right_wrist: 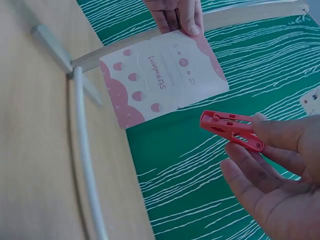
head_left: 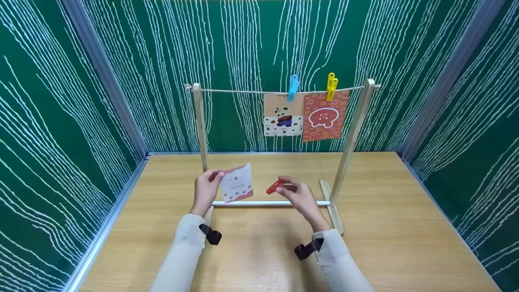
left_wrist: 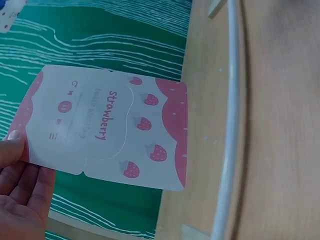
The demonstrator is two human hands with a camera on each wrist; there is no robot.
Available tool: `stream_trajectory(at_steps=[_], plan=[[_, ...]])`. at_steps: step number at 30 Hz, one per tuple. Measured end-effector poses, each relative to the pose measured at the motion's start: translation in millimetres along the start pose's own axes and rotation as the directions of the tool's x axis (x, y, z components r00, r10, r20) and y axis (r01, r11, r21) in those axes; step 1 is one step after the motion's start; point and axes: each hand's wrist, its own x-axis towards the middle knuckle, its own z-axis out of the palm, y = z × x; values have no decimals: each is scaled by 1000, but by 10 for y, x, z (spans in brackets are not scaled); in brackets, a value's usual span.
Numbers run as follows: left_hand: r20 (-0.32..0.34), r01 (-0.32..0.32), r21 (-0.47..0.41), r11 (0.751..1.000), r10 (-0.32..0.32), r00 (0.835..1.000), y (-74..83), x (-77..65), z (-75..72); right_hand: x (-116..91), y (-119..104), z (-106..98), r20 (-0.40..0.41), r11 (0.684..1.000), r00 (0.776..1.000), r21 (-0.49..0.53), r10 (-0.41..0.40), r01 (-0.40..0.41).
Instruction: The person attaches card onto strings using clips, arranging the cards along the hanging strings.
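Observation:
My left hand (head_left: 206, 188) pinches a pink-and-white strawberry card (head_left: 237, 184) by its top corner. In the left wrist view the card (left_wrist: 110, 125) shows printed strawberries and the word "strawberry". To its right, my right hand (head_left: 298, 196) holds a red clothespin (head_left: 274, 186) by its handle end between thumb and fingers. The clothespin (right_wrist: 231, 129) is apart from the card in the right wrist view. Behind and above both hands, a string (head_left: 239, 91) runs between two wooden posts. From it hang a bear card (head_left: 272, 106) under a blue clothespin (head_left: 292, 87) and a red card (head_left: 320, 132) under a yellow clothespin (head_left: 331, 87).
The wooden stand has a left post (head_left: 199, 129), a right post (head_left: 352, 142) and a white lower bar (head_left: 271, 203). It stands on a wooden table (head_left: 385, 227). Green walls (head_left: 170, 52) with white wavy lines enclose the table at the back and sides.

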Motion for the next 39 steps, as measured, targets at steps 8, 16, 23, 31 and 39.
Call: stream_trajectory(at_steps=[8,16,23,31,39], plan=[[-59,-112,10,994,113,992,278,113,42,113,-255,-15,-17,994,995,-39,-102,102],[-89,-169,-6,986,168,982,524,247,63,211,-537,-55,-56,981,983,-90,-176,171],[-91,-217,-13,976,215,972,713,304,29,266,-751,-55,-109,954,951,-106,-291,280],[-102,-246,-32,969,241,965,873,353,12,320,-949,-49,-161,918,908,-160,-387,363],[-132,-300,-21,954,295,946,1055,390,10,361,-1172,-87,-181,893,880,-193,-440,407]])
